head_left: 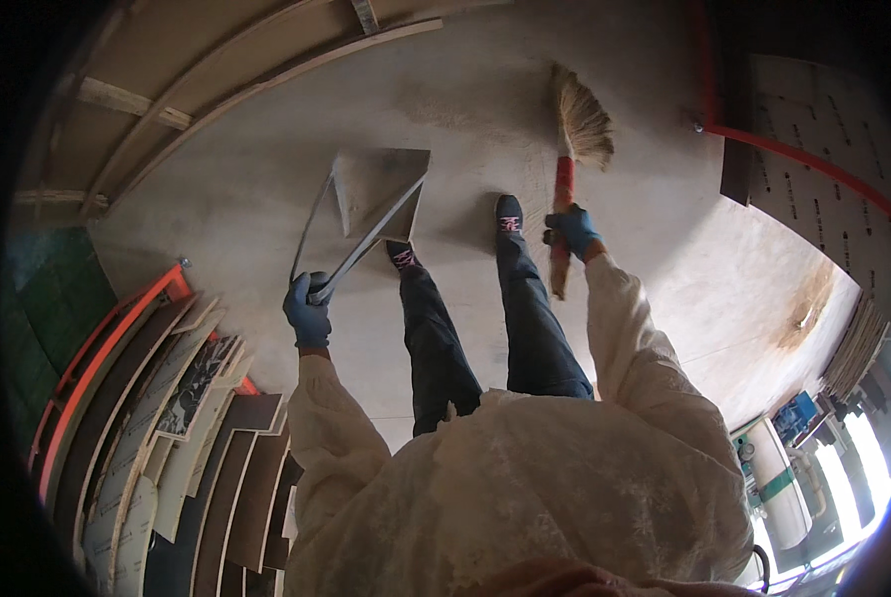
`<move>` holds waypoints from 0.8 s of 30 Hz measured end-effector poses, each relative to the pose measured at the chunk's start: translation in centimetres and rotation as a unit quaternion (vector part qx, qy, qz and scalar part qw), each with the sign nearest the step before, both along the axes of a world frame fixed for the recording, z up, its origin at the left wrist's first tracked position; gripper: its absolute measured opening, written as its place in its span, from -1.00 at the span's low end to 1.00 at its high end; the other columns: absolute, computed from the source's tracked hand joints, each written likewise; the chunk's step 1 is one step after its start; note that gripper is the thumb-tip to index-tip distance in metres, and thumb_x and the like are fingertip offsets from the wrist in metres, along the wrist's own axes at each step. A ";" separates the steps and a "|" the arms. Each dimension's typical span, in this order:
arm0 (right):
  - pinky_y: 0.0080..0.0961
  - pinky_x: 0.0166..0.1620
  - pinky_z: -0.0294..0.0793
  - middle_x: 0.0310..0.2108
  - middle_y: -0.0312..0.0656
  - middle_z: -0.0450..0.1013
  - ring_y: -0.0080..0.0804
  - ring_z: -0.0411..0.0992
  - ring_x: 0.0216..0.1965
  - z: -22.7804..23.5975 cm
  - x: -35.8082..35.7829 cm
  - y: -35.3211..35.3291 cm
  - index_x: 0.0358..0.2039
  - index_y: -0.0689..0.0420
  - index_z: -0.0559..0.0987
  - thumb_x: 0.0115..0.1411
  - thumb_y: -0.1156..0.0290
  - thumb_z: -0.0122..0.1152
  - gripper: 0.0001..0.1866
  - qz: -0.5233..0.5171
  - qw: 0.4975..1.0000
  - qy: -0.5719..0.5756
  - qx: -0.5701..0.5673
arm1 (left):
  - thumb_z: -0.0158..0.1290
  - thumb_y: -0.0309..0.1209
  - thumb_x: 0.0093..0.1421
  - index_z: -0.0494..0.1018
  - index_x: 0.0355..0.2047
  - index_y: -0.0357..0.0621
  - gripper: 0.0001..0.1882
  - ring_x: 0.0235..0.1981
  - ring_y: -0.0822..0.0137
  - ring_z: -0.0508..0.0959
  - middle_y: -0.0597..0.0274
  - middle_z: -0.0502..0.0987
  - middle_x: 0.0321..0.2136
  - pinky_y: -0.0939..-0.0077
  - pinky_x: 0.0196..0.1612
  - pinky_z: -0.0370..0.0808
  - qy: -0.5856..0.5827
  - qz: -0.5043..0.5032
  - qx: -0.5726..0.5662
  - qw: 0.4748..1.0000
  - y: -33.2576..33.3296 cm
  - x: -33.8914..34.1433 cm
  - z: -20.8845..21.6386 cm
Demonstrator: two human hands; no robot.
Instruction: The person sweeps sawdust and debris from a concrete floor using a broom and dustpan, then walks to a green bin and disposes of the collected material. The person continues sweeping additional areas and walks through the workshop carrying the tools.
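In my left hand (309, 310), gloved in blue, is the grey handle of a metal dustpan (381, 174). Its pan sits by my left shoe, ahead of it, and two straight bars run from the pan up to my fingers. My right hand (573, 231), also in a blue glove, is closed round the red handle of a hand broom (583, 119). The broom's straw bristles fan out beyond the hand, over a streak of dust (540, 189) on the concrete floor. Whether the bristles touch the floor I cannot tell.
Boards and panels (182, 448) stand in a red-framed rack (107, 368) at the left. A wooden frame (167, 99) leans at the far left. Red bars (814, 164) cross before printed sheets on the right. A white tank (776, 483) with a green band is at lower right.
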State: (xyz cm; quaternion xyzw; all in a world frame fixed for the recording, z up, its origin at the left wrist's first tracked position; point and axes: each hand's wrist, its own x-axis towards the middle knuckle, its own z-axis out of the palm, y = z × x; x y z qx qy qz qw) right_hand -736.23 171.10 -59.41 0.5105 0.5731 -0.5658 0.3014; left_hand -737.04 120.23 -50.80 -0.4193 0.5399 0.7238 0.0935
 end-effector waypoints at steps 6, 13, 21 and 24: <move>-0.28 -0.54 0.51 -0.54 -0.10 0.48 -0.17 0.50 -0.58 -2.8 -2.0 -18.8 -0.31 0.23 0.47 0.04 0.47 0.26 -0.79 -0.113 0.974 0.046 -0.191 | 0.05 -0.28 0.14 0.52 -0.46 -0.21 -0.77 -0.48 0.37 0.54 0.22 0.57 -0.50 0.49 -0.33 0.46 -0.016 -0.092 -0.021 0.995 -5.7 -2.3 -2.0; -0.43 -0.43 0.48 -0.43 -0.20 0.46 -0.39 0.44 -0.50 1.3 -3.7 -29.5 -0.24 0.27 0.47 0.00 0.46 0.28 -0.70 -0.131 0.952 0.098 -0.258 | 0.04 -0.32 0.13 0.53 -0.48 -0.25 -0.78 -0.48 0.39 0.54 0.21 0.58 -0.52 0.52 -0.33 0.45 0.002 -0.208 -0.077 0.975 -9.9 -4.7 -2.0; -0.41 -0.26 0.50 -0.32 -0.08 0.47 -0.23 0.47 -0.35 8.6 -1.3 -28.3 -0.04 0.26 0.41 -0.02 0.37 0.32 -0.48 0.014 0.990 0.109 -0.083 | 0.08 -0.28 0.09 0.53 -0.48 -0.26 -0.75 -0.48 0.38 0.54 0.19 0.58 -0.52 0.51 -0.32 0.45 0.002 -0.238 -0.099 0.966 -11.3 -6.4 -2.2; -0.29 -0.03 0.43 -0.17 0.16 0.46 0.06 0.45 -0.12 8.9 -2.8 -25.0 0.02 0.22 0.36 -0.11 0.17 0.36 -0.30 0.288 0.947 0.110 0.094 | 0.10 -0.27 0.09 0.53 -0.48 -0.26 -0.75 -0.49 0.39 0.53 0.20 0.58 -0.53 0.51 -0.33 0.45 0.004 -0.234 -0.089 0.968 -11.8 -7.2 -2.6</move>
